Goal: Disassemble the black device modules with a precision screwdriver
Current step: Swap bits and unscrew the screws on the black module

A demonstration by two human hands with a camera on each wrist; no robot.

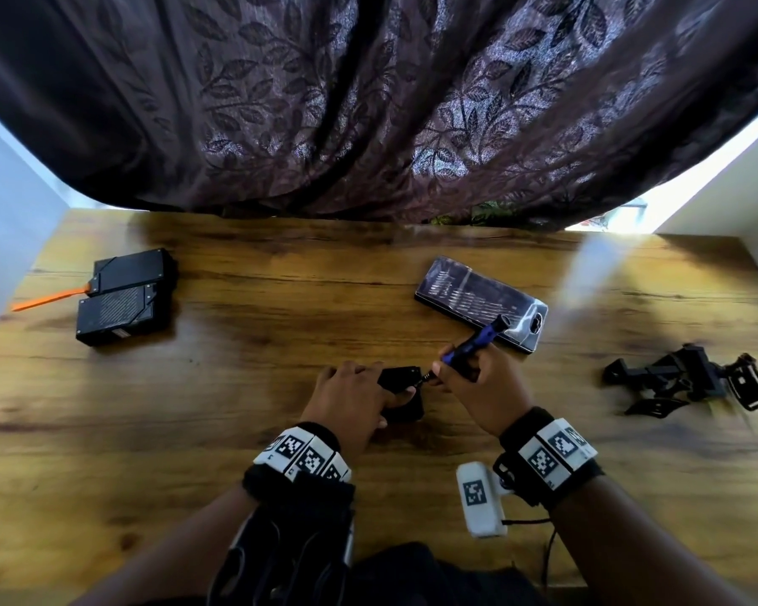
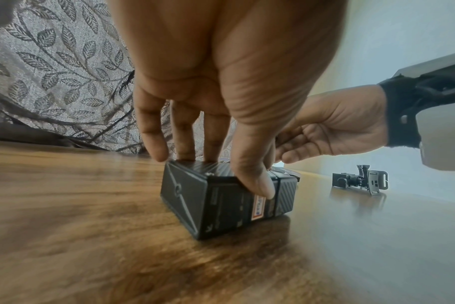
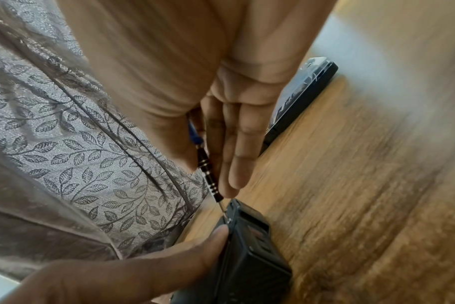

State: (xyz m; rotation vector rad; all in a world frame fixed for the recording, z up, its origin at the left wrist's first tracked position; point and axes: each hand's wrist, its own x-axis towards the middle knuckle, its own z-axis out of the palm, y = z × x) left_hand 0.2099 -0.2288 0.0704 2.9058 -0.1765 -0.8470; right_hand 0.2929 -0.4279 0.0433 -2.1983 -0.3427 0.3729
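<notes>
The black module [image 1: 401,389] stands on the wooden table [image 1: 237,387] at the centre of the head view, the left hand [image 1: 346,400] gripping it from nine o'clock while the right hand [image 1: 478,387], at three o'clock of it, holds a blue precision screwdriver [image 1: 471,343] whose tip meets the module's upper corner. Two more black modules [image 1: 123,297] lie at ten o'clock, a bit case [image 1: 478,301] at one o'clock, black mount parts [image 1: 692,378] at three o'clock. In the left wrist view, fingers [image 2: 153,131] press the module's [image 2: 216,199] top and the thumb clamps its near face. In the right wrist view, fingers [image 3: 237,156] curl round the screwdriver [image 3: 208,170], its bit touching the module [image 3: 249,257] at six o'clock.
</notes>
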